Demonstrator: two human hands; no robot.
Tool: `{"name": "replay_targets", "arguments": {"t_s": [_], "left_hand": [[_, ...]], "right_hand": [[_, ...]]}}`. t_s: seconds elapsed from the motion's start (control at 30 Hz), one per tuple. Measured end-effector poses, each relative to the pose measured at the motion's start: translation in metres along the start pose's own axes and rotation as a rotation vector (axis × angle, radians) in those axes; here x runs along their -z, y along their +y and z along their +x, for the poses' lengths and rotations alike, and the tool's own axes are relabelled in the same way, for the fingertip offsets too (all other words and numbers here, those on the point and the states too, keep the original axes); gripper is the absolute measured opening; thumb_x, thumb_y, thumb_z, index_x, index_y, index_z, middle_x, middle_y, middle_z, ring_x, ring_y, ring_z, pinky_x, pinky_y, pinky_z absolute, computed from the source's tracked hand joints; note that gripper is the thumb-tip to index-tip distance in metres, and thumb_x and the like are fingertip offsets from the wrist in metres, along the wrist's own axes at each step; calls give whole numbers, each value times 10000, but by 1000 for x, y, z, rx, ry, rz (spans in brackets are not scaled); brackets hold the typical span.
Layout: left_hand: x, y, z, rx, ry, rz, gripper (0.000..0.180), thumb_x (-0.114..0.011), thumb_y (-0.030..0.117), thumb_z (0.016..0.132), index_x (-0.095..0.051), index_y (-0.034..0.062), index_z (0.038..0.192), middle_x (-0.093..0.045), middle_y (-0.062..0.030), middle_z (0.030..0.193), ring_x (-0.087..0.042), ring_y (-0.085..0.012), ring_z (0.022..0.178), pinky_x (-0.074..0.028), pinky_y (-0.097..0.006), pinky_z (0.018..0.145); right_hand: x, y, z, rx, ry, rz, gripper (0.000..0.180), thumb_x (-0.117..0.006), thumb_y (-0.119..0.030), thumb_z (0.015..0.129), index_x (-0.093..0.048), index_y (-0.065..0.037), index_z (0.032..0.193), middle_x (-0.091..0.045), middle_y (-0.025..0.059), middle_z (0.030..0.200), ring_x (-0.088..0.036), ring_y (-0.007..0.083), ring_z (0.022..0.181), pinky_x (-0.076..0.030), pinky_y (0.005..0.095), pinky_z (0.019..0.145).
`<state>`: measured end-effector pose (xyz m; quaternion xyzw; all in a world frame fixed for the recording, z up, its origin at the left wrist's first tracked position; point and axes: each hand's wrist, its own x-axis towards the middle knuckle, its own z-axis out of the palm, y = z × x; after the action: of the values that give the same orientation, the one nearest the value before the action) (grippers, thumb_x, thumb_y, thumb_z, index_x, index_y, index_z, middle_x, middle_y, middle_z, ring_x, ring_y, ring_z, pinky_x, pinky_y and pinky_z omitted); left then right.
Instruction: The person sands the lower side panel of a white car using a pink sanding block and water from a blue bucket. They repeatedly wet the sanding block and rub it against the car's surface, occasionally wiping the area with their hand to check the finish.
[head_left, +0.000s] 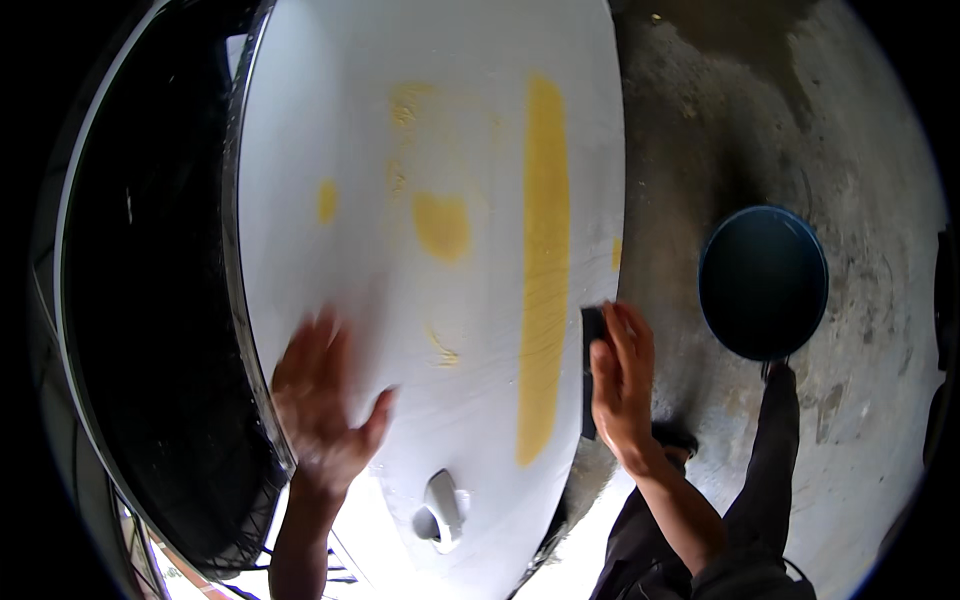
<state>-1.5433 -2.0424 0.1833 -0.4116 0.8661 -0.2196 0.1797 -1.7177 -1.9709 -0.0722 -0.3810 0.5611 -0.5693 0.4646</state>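
A white car door panel (450, 400) fills the middle, wet and marked with yellow filler. The filler shows as one long stripe (545, 260), a rounded patch (442, 225) and smaller smears. My right hand (622, 385) grips a long black sanding block (590, 375) at the panel's right edge, thumb on one side and fingers over it. My left hand (325, 400) is open above the panel near the window, thumb apart, its fingertips smeared by motion. Nothing shows in it. Below the hands sits the white door handle (440, 510).
Dark window glass (150, 280) with a trim strip (235, 200) runs along the left. On the stained concrete floor (860, 400) to the right stands a dark blue bucket (712, 330). My legs (765, 470) are at the lower right, one foot close to the bucket.
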Motion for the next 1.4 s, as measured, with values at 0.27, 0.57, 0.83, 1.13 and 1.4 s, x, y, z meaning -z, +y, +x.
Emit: {"name": "replay_targets", "arguments": {"t_s": [0.27,0.57,0.83,1.13,1.4], "left_hand": [[-105,101,126,23,-214,177,838,-475,535,963,-265,-82,1489,-218,-235,1584,-181,-337,1488,-119,-425,1230],[-73,92,101,170,-139,223,922,-546,545,914,-256,-129,1471,-206,-285,1572,-173,-390,1483,-129,-468,1217],[-92,133,129,-18,-337,503,836,-329,581,996,-231,-74,1506,-188,-218,1600,-125,-353,1500,-61,-437,1231],[-51,92,91,256,-128,237,808,-437,498,993,-251,-124,1474,-191,-289,1572,-159,-385,1486,-128,-465,1223],[-93,131,136,-55,-340,330,786,-384,525,995,-281,-83,1484,-223,-206,1590,-153,-308,1500,-106,-412,1235]], "right_hand": [[113,54,-53,-308,-253,-152,512,-391,-408,1058,-502,-31,1386,-341,196,1419,-413,331,1286,-416,430,1035],[164,67,-42,-431,-213,-131,461,-423,-324,1055,-480,-41,1415,-388,150,1431,-487,260,1260,-424,365,1025],[169,87,-41,-402,-244,-137,460,-440,-324,1050,-485,-50,1418,-413,151,1423,-488,267,1268,-428,367,1021],[183,99,-41,-465,-222,-168,459,-460,-322,1045,-483,-59,1421,-436,146,1414,-486,272,1280,-418,368,1032],[185,103,-39,-527,-214,-89,474,-431,-354,1046,-482,-78,1427,-406,158,1435,-474,291,1293,-409,391,1050]]}}
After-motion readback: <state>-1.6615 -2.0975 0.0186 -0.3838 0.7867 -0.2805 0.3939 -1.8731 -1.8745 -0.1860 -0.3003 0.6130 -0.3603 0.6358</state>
